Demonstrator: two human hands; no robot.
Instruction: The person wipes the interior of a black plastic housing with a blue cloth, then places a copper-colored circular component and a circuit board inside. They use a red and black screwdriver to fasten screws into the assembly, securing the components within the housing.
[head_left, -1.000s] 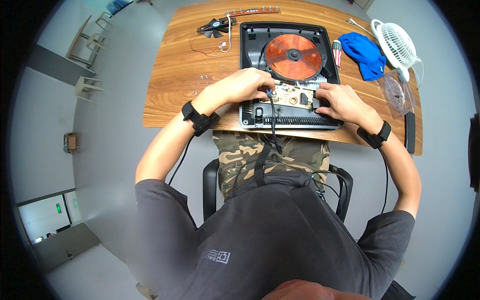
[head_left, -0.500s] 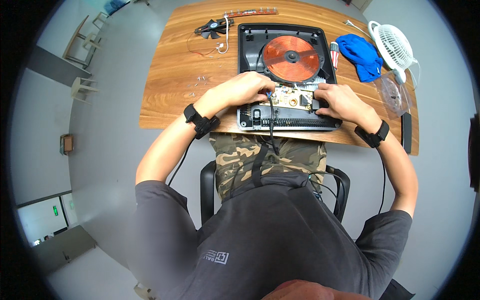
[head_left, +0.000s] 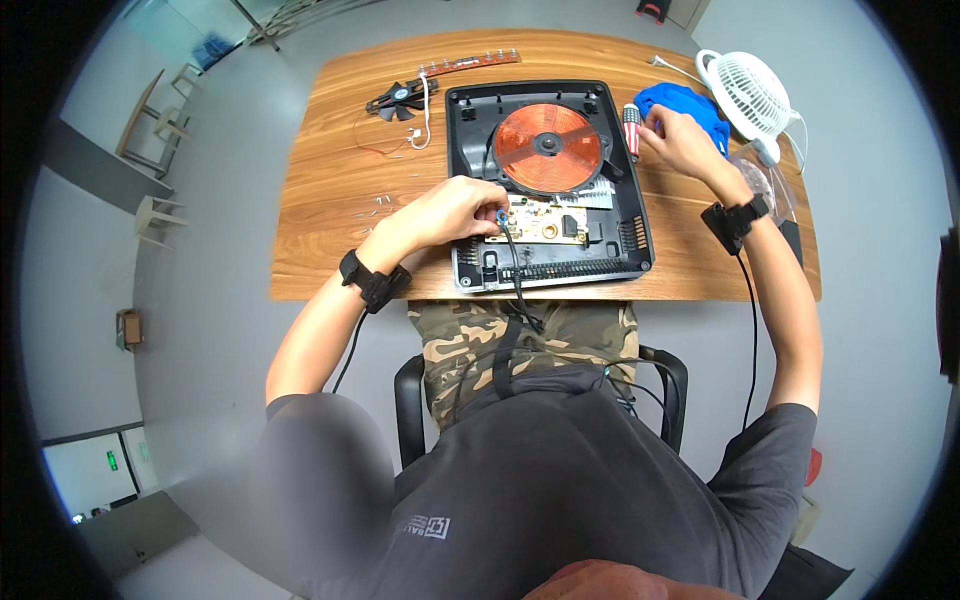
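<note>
Head view: at frame centre, the left hand (head_left: 468, 212) pinches a blue-ended black cord (head_left: 514, 255) over the circuit board (head_left: 545, 224) inside the opened induction cooker (head_left: 624, 212). Upper right, the right hand (head_left: 688, 145) meets a striped screwdriver-like handle (head_left: 631, 132); whether gripping, I cannot tell.

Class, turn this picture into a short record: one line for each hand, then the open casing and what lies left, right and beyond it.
Left hand: pinching the blue end of a black cable
Right hand: fingertips beside a striped handle; contact unclear
Open casing: copper coil, circuit board
Left: small black fan, scattered metal pieces
Right: blue cloth, white fan
Beyond: narrow reddish board
</note>
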